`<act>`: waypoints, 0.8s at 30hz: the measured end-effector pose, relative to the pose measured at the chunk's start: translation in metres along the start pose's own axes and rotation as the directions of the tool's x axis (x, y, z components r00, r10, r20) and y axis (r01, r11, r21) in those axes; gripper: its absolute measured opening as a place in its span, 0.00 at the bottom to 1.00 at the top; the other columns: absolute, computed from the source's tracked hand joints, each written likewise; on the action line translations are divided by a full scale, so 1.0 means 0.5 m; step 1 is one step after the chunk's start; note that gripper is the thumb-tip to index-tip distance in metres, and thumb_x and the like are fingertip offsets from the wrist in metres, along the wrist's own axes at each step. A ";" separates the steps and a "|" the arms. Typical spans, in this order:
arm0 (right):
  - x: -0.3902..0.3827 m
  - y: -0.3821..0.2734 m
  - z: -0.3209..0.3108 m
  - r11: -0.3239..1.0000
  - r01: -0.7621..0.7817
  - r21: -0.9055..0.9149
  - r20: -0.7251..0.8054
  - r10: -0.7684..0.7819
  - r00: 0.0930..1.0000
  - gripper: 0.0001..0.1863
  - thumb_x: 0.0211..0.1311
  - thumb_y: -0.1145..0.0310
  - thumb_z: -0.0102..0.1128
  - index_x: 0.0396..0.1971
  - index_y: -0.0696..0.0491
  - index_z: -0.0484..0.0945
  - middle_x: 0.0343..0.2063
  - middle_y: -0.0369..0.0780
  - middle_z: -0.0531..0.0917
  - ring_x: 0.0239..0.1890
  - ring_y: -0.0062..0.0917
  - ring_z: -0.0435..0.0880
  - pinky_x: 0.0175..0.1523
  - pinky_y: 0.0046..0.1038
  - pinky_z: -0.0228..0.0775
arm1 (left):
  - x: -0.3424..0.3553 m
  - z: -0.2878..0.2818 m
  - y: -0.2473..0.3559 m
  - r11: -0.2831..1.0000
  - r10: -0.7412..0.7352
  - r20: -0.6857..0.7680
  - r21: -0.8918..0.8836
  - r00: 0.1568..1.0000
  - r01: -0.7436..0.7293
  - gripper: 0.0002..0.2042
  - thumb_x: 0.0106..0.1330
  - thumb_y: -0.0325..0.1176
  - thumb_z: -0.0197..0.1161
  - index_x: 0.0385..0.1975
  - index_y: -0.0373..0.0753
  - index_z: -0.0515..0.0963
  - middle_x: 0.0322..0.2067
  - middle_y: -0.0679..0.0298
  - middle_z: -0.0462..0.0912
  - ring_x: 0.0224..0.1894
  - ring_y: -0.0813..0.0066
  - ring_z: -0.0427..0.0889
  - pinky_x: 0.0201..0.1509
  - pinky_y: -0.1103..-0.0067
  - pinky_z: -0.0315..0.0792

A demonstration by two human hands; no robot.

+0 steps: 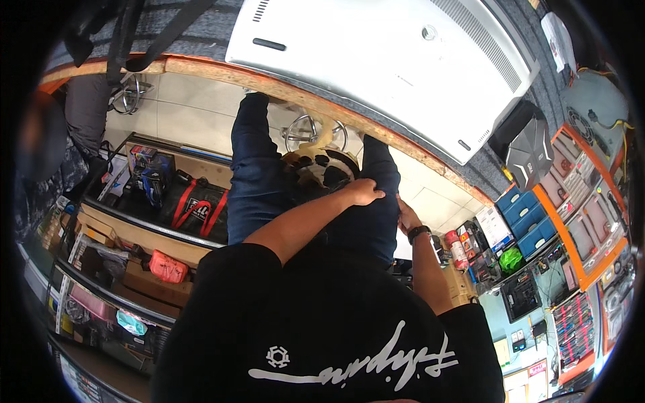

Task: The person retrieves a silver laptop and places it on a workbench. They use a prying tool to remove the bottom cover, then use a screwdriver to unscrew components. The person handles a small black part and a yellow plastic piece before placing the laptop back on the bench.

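Observation:
My left hand (pixel 363 192) lies across my right thigh, its fingers curled against the dark blue trousers (pixel 377 232). What those fingers hold, if anything, is hidden. Along the outer side of the same thigh is my right hand (pixel 408 217), with a black watch (pixel 418 232) on the wrist. Its fingertips are partly hidden against the trouser leg. Both hands are below the table edge, apart from the silver laptop (pixel 383 64), which rests on the table with its vented underside up.
The wooden table edge (pixel 295 93) runs in front of my knees. A chrome stool base (pixel 312 134) stands under it. Shelves (pixel 144 228) with boxes and bags are at left, near another person's leg (pixel 87 111). Blue drawers (pixel 524 211) and an orange-framed case (pixel 583 269) stand right.

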State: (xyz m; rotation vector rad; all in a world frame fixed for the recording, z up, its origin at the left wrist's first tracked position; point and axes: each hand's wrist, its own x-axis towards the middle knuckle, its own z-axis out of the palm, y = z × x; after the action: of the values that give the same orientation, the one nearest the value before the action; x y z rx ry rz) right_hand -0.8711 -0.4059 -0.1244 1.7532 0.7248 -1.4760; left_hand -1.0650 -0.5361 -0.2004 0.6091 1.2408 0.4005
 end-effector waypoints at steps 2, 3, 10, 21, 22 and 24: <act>-0.001 0.030 -0.009 0.992 0.040 0.118 -0.011 -0.039 0.999 0.30 0.73 0.42 0.56 0.59 0.52 0.78 0.25 0.30 0.71 0.22 0.15 0.65 0.29 0.20 0.64 | 0.015 0.006 -0.007 0.989 0.151 0.017 -0.004 0.988 -0.150 0.22 0.71 0.50 0.62 0.35 0.32 0.81 0.35 0.45 0.84 0.39 0.46 0.84 0.44 0.59 0.74; -0.001 0.045 -0.016 0.983 0.063 0.175 -0.020 -0.061 0.998 0.27 0.74 0.45 0.57 0.58 0.52 0.78 0.24 0.29 0.69 0.21 0.13 0.63 0.28 0.18 0.63 | 0.011 0.003 -0.002 0.983 0.185 0.088 -0.010 0.979 -0.185 0.21 0.71 0.50 0.62 0.34 0.32 0.80 0.33 0.46 0.84 0.38 0.48 0.84 0.43 0.59 0.74; -0.170 0.054 -0.045 0.925 0.246 -0.289 0.235 -0.180 0.955 0.20 0.76 0.52 0.56 0.43 0.57 0.81 0.27 0.33 0.81 0.30 0.20 0.77 0.38 0.27 0.70 | -0.127 -0.041 0.062 0.936 0.313 0.521 -0.027 0.794 -0.351 0.19 0.71 0.46 0.62 0.31 0.32 0.78 0.25 0.54 0.79 0.30 0.65 0.77 0.38 0.64 0.72; -0.516 -0.363 -0.074 0.239 0.892 -0.384 0.536 -0.729 0.426 0.13 0.65 0.59 0.66 0.41 0.52 0.85 0.37 0.41 0.85 0.35 0.37 0.84 0.45 0.40 0.75 | 0.009 -0.281 -0.084 0.844 0.285 -0.092 0.496 0.954 -0.204 0.24 0.62 0.53 0.66 0.42 0.34 0.81 0.44 0.47 0.85 0.47 0.42 0.83 0.52 0.58 0.77; -0.547 -0.376 -0.093 0.118 0.938 -0.325 0.486 -0.830 0.273 0.15 0.60 0.59 0.70 0.41 0.53 0.85 0.38 0.41 0.85 0.37 0.38 0.83 0.47 0.40 0.74 | -0.004 -0.316 -0.061 0.855 0.190 -0.021 0.495 0.982 -0.155 0.25 0.63 0.52 0.66 0.47 0.35 0.80 0.48 0.47 0.84 0.50 0.44 0.83 0.54 0.58 0.76; -0.593 -0.411 -0.138 -0.186 0.811 -0.555 0.350 -0.936 0.024 0.23 0.50 0.60 0.78 0.45 0.54 0.84 0.44 0.45 0.83 0.44 0.43 0.81 0.52 0.43 0.73 | -0.056 -0.361 -0.002 0.804 0.223 -0.005 0.566 0.975 -0.181 0.24 0.67 0.51 0.63 0.52 0.37 0.78 0.48 0.46 0.84 0.53 0.47 0.82 0.57 0.58 0.75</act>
State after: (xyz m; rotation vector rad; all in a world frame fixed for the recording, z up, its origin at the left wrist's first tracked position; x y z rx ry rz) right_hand -1.0498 -0.2214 0.1379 0.5107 2.6906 -1.3923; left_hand -1.2457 -0.5157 -0.2158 1.2561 1.3735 0.2257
